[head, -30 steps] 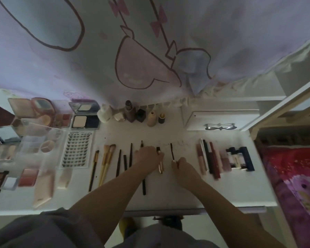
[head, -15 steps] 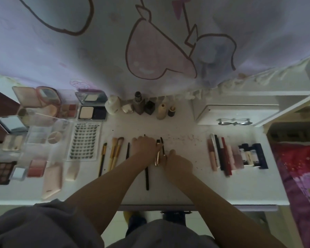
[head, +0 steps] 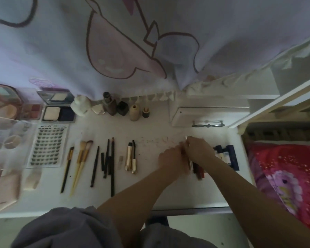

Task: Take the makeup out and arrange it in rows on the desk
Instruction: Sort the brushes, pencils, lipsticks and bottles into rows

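Both hands bunched over the lip sticks (head: 198, 170) on the right of the desk (head: 150, 190), right hand (head: 197, 150) curled round them, left hand (head: 170, 157) pressed alongside with its grip too blurry to tell, brushes (head: 82, 158) and pencils (head: 108, 158) rowed up further left.

Dim, flat indoor light; hands (head: 184, 154) motion-blurred; wide-angle bending at edges; left desk (head: 150, 190) edge soft

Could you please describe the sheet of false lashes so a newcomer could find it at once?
Start at the white desk and go to its left part. There, just below the open powder compact and left of the gold-handled brushes, lies the lash sheet. It alone is a flat card printed with rows of small dark lashes.
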A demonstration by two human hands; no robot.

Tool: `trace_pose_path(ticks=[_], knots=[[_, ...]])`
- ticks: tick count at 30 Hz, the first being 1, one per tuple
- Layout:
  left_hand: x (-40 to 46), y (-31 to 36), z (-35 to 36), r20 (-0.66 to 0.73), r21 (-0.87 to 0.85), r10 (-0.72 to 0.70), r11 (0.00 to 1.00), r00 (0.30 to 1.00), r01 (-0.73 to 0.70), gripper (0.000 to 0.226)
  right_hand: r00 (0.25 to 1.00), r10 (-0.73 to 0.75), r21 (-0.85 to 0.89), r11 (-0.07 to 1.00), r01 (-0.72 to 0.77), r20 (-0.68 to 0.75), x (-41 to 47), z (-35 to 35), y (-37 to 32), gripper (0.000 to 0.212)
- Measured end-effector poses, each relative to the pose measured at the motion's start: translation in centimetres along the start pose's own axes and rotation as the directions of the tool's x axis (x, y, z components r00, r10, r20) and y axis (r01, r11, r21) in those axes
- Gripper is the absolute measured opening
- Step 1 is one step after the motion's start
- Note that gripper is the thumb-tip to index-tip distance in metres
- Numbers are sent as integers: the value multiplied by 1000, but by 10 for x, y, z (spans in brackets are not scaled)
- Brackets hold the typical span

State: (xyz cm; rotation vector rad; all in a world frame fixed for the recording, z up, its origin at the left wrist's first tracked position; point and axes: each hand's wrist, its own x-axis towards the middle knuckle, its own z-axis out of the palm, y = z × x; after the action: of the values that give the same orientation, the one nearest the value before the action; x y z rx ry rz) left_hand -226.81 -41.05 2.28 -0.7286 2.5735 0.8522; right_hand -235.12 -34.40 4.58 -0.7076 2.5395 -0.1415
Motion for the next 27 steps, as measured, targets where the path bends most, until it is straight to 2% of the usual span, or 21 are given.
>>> trace_pose_path(ticks=[3,6,9,11,13,15,18,20,24,27], knots=[[7,6,8,-49,31,-67,997,997,68,12,999,-10,4,1000,10,41,5,0,-1,27],[8,2,7,-51,-71,-135,989,990,131,12,997,7,21,1000,-9,80,8,-3,-4,32],[2,-14,0,-21,-149,-133,980,991,129,14,985,-15,179,984,-16,172,7,-9,-12,45],[-8,-28,-11,-31,-161,-82,984,996,76,21,965,-30,303,951,-52,260,3,-14,-22,52],[-20,-41,-24,-76,-133,25,991,997,-35,23,945,-45,338,939,-71,323,-3,-21,-33,54],[-34,-55,-41,-99,-99,136,984,986,-146,15,926,-74,352,934,-66,370,-11,-30,-45,49],[-53,-73,-67,-112,-87,241,964,964,-252,10,887,-164,479,875,-71,432,-27,-47,-63,41],[-64,-80,-85,-122,-35,290,954,949,-296,17,877,-210,524,850,-55,433,-38,-59,-76,41],[-79,-93,-117,-108,74,360,933,927,-353,26,858,-249,498,867,-9,449,-57,-72,-98,49],[-87,-101,-135,-116,86,361,932,926,-352,27,870,-368,626,775,91,329,-66,-71,-108,42]])
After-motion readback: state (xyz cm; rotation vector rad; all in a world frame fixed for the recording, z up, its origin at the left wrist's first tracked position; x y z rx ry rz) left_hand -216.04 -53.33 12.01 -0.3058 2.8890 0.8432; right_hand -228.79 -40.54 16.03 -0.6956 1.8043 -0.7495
